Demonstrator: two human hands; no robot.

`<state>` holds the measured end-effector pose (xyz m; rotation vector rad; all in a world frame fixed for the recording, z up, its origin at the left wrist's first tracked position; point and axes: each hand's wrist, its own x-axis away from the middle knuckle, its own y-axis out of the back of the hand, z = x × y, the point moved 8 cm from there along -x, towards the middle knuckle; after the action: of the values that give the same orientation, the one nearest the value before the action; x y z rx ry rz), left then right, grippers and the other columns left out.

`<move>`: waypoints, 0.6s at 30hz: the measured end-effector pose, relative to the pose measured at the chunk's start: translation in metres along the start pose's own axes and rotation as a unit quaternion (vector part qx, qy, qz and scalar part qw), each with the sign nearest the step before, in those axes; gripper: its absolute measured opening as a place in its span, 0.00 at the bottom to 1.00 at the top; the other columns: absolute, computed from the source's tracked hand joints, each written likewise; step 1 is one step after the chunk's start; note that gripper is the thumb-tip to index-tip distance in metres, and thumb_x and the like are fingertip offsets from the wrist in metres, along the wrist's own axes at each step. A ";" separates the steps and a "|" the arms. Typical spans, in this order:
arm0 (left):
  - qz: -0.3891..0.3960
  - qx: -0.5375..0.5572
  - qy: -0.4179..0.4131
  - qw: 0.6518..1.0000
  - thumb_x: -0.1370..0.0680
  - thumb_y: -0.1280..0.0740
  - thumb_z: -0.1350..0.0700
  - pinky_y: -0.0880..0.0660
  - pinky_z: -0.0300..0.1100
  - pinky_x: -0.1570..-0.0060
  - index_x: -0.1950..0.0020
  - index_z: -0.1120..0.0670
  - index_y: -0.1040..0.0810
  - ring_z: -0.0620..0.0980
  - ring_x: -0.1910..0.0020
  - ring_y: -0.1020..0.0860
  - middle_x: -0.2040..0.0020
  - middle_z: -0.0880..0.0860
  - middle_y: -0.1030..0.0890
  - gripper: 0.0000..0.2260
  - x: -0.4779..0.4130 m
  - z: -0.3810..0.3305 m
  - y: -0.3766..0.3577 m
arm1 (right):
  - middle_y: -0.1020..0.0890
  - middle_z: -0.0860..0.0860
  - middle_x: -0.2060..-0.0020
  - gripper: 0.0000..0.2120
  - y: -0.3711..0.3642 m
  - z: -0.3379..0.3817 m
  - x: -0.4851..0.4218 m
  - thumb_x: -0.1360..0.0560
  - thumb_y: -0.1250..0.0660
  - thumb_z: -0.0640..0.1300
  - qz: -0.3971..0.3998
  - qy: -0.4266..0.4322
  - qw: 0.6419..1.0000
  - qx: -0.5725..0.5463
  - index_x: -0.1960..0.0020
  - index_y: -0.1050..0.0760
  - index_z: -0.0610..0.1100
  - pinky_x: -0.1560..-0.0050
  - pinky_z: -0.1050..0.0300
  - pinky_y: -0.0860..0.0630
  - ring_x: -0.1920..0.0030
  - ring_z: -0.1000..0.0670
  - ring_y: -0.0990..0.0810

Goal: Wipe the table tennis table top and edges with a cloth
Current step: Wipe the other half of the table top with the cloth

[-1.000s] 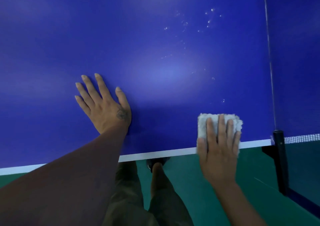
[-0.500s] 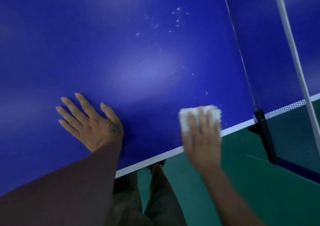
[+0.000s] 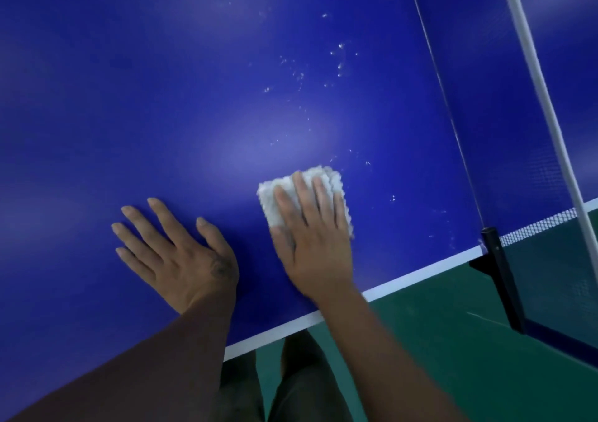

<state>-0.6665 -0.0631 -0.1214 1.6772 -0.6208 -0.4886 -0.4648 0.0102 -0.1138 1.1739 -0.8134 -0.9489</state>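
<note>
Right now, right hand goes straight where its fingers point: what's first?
Probably the white specks on the table top, just past the cloth under the right hand. Nothing solid shows in that line; the net lies off to its right.

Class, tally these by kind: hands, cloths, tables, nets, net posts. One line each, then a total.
Hands: 2 (left hand, right hand)
Cloth: 1
Table: 1
Net: 1
Net post: 1
Total: 6
</note>
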 end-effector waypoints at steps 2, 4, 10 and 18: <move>0.007 0.000 0.005 1.000 0.13 0.46 0.44 0.56 0.61 0.15 0.12 0.54 0.48 0.62 0.13 0.53 0.11 0.59 0.51 0.32 0.000 0.000 0.000 | 0.44 0.47 0.13 0.28 0.006 -0.037 -0.030 0.12 0.46 0.56 -0.001 -0.028 0.999 0.027 0.13 0.43 0.52 0.16 0.33 0.47 0.13 0.41 0.49; 0.020 0.002 0.013 1.000 0.13 0.47 0.43 0.56 0.61 0.15 0.11 0.54 0.49 0.61 0.13 0.54 0.11 0.58 0.52 0.32 0.000 0.000 0.000 | 0.47 0.48 0.13 0.29 0.018 -0.088 -0.047 0.11 0.50 0.58 0.002 -0.099 0.994 0.044 0.12 0.46 0.53 0.16 0.33 0.50 0.13 0.42 0.52; 0.036 0.006 0.021 0.999 0.14 0.48 0.43 0.57 0.60 0.15 0.11 0.54 0.49 0.59 0.12 0.56 0.11 0.57 0.53 0.33 -0.001 -0.004 0.002 | 0.47 0.44 0.13 0.29 0.017 -0.075 -0.045 0.11 0.52 0.57 0.008 -0.089 0.994 0.059 0.12 0.46 0.49 0.17 0.29 0.49 0.13 0.38 0.51; 0.005 0.004 0.014 1.000 0.15 0.45 0.44 0.54 0.61 0.15 0.13 0.56 0.43 0.59 0.12 0.52 0.12 0.59 0.47 0.32 -0.002 -0.002 0.001 | 0.42 0.49 0.14 0.28 -0.009 0.064 -0.135 0.12 0.48 0.58 -0.005 0.114 0.993 -0.026 0.14 0.39 0.52 0.16 0.36 0.47 0.13 0.43 0.48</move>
<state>-0.6667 -0.0608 -0.1197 1.6848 -0.6109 -0.4552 -0.5775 0.1088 -0.1144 1.2171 -0.5966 -0.8218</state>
